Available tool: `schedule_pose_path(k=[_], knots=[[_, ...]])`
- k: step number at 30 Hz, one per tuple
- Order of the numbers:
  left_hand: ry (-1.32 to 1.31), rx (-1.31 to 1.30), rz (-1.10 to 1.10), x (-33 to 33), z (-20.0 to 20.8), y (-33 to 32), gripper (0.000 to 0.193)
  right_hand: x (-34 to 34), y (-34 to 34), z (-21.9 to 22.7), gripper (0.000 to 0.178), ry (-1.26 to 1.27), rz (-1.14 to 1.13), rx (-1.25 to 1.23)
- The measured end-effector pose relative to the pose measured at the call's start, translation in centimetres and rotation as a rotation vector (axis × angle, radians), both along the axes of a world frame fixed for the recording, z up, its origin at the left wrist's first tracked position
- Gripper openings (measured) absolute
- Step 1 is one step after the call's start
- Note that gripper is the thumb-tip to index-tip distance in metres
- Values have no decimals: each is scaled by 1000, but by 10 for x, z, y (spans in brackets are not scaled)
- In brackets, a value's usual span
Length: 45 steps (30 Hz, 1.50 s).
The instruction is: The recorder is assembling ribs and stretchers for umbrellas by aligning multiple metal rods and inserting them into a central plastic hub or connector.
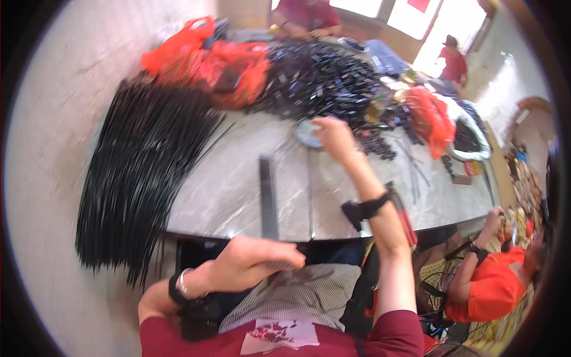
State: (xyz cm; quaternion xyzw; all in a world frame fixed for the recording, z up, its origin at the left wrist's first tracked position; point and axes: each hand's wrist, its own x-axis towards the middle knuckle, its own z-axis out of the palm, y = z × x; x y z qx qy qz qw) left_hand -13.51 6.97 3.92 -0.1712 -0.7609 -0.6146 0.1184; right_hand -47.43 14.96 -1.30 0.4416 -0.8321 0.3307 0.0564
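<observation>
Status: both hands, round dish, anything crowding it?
Right hand at round dish, grip unclear. Left hand by dark flat strip, grip unclear. Pile of small dark pieces close beyond dish.

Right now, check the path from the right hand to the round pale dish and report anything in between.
Nothing visible stands between them: the right hand overlaps the right side of the round pale dish in this view, though contact is unclear. The heap of small black pieces lies beyond the dish.
</observation>
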Motion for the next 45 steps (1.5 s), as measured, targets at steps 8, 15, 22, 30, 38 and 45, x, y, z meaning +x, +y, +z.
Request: schedule_pose_path(k=[8,15,22,30,38,45], knots=[[-16,26,-18,-1,9,-1,26,-20,-23,-36,15,301,-91,256],[-38,37,11,-4,9,-1,19,-19,-21,-28,14,183,-98,184],[2,34,76,-3,1,1,19,-12,-10,-18,11,28,-51,-18],[-26,-25,112,-5,9,9,12,85,46,69,8,-295,218,-379],[22,53,114,-9,0,5,12,217,121,128,10,30,344,-216],[38,66,105,-3,1,11,16,247,126,131,15,286,275,-241]])
